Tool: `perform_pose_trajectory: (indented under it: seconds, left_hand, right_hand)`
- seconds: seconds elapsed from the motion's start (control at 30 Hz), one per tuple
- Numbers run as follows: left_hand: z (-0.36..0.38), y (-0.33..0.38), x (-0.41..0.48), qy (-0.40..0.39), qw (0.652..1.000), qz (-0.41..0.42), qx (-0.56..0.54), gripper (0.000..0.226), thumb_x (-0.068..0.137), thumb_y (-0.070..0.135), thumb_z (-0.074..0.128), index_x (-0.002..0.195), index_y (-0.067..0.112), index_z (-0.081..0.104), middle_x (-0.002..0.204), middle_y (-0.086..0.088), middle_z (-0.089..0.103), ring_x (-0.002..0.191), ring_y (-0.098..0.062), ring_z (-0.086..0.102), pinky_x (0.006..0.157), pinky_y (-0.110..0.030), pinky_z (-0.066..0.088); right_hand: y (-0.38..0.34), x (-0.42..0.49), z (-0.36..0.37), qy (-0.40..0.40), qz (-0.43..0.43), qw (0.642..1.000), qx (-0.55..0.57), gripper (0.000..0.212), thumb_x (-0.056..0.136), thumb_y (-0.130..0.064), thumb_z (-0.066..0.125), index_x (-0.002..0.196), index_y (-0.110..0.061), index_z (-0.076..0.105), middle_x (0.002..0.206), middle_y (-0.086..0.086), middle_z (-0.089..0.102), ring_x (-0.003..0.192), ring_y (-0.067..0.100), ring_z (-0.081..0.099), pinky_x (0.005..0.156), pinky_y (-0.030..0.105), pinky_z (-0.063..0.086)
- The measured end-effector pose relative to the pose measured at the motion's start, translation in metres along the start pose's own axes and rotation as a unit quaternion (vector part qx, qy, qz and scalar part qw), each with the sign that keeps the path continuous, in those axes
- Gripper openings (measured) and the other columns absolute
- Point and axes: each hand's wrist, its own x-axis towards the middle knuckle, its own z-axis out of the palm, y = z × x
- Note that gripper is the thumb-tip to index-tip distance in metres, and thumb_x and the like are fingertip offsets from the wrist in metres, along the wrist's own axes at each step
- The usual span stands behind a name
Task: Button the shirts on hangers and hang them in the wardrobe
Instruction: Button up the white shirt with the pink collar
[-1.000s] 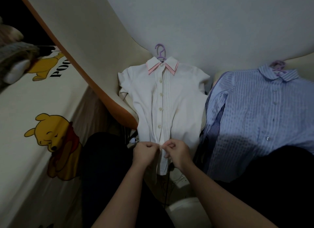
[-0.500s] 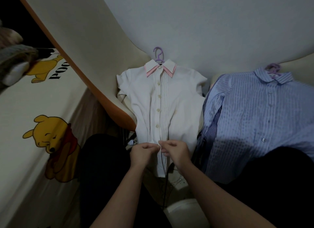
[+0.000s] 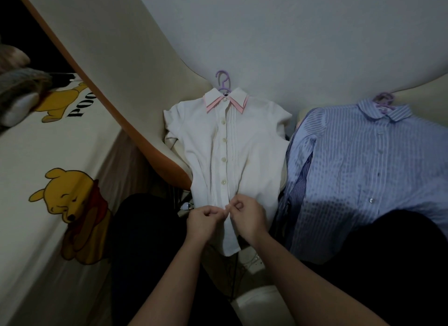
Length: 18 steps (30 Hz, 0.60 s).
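Barely shifted, left hand (image 3: 202, 220) and right hand (image 3: 249, 217) still pinch the white shirt (image 3: 254, 155) low on its front, apparently at a button; striped blue shirt (image 3: 363, 168) to their right, bear-print sheet (image 3: 36, 155) left.

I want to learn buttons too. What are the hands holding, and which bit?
Each pinches the white shirt at its front opening, low down near the hem: left hand on one edge, right hand on the other.

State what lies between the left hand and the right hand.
Head view: only the lower button placket of the white pink-collared short-sleeved shirt, which the left hand and right hand both pinch.
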Motion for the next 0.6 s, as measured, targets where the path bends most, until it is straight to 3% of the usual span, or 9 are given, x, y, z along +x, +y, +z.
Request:
perform_pose_trajectory:
  seconds: [0.1,0.27,0.47,0.6]
  left_hand:
    - [-0.0013,-0.0006,0.0028,-0.019,0.999,-0.032,-0.039,0.010,0.084,0.015,0.080,0.086,0.005,0.080,0.089,-0.010,0.078,0.091,-0.020,0.068,0.078,-0.028,0.054]
    - [-0.0012,-0.0018,0.0061,-0.022,0.995,-0.055,-0.076,0.013,0.086,0.009,0.077,0.090,-0.003,0.078,0.093,-0.016,0.077,0.092,-0.023,0.068,0.076,-0.026,0.051]
    - [-0.0025,-0.0043,0.0078,-0.013,0.994,-0.065,-0.088,0.009,0.085,0.009,0.076,0.088,0.000,0.078,0.088,-0.013,0.077,0.088,-0.022,0.067,0.073,-0.028,0.049]
    - [-0.0038,-0.0029,0.0078,-0.031,0.990,-0.083,-0.106,0.012,0.085,0.009,0.076,0.092,-0.001,0.078,0.086,-0.010,0.076,0.084,-0.020,0.066,0.070,-0.027,0.048]
  right_hand:
    - [0.0014,0.0011,-0.0012,0.006,-0.005,1.000,-0.003,0.013,0.090,-0.008,0.067,0.078,-0.003,0.068,0.063,0.000,0.061,0.049,-0.005,0.050,0.050,0.006,0.038]
    - [0.0041,0.0019,-0.0006,-0.010,0.023,1.000,0.003,0.002,0.087,-0.008,0.069,0.087,-0.010,0.069,0.071,-0.005,0.062,0.064,-0.002,0.054,0.054,0.003,0.039]
    - [0.0052,0.0015,0.0019,-0.027,0.051,0.998,-0.010,0.005,0.088,-0.015,0.069,0.087,-0.012,0.072,0.077,0.003,0.072,0.067,0.010,0.062,0.049,0.005,0.037]
    - [0.0067,0.0049,0.0013,-0.048,0.043,0.997,-0.038,0.011,0.095,-0.014,0.060,0.089,-0.012,0.069,0.077,-0.003,0.064,0.067,0.003,0.055,0.049,0.004,0.035]
